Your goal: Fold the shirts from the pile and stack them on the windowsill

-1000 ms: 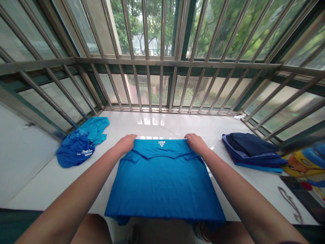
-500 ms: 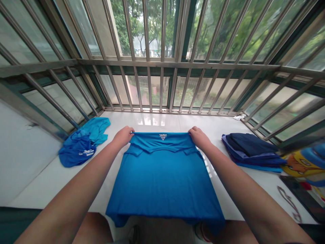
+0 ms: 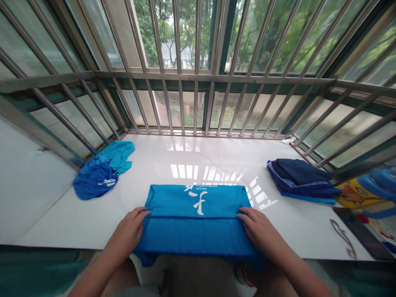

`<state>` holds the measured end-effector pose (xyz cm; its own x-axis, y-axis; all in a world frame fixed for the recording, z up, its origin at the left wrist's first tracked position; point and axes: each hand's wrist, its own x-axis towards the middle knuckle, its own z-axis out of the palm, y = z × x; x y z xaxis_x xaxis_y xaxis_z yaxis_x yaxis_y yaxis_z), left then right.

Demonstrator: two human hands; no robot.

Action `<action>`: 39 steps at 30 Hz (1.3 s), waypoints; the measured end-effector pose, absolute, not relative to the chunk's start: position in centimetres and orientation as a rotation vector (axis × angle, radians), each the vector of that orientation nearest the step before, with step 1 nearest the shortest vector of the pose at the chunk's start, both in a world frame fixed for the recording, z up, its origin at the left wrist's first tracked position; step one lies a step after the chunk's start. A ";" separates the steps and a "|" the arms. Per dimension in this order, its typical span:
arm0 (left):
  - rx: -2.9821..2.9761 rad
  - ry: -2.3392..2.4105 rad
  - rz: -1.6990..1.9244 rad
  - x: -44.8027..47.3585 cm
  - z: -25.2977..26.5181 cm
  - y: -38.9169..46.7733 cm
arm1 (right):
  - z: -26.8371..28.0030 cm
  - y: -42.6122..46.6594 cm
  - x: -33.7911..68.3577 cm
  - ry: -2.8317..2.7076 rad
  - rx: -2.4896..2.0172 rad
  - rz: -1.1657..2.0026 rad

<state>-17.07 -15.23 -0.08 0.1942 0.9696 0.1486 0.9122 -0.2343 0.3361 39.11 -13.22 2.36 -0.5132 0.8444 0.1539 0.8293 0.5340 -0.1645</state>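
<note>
A blue T-shirt (image 3: 198,237) lies on the white ledge, its upper part folded over toward me. White lettering shows on the folded flap, and the lower hem hangs over the front edge. My left hand (image 3: 131,229) is at the left end of the flap's near edge, thumb and fingers closed on the cloth. At the right end of that same edge, my right hand (image 3: 260,229) has its fingertips closed on the fabric. The fingertips' undersides are partly hidden.
Crumpled blue clothes (image 3: 103,171) lie at the left by the wall. To the right sits a stack of folded dark and blue clothes (image 3: 303,179). Beyond it are a yellow and blue container (image 3: 368,189), a dark flat device (image 3: 361,235) and glasses (image 3: 343,239). Metal bars (image 3: 198,77) line the back.
Both my hands have come toward me, bringing the T-shirt's collar end over onto its lower part. The lettering now shows, and the collar logo is out of sight.
</note>
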 end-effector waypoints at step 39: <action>2.484 1.734 0.329 -15.1 0.6 -12.8 | 1.6 -9.1 36.6 -2.518 -1.499 -0.096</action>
<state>-15.12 -12.83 0.55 0.3307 0.9358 0.1220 0.9155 -0.3495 0.1992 36.56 -9.06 1.61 -0.4613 0.8616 0.2119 0.8752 0.4811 -0.0511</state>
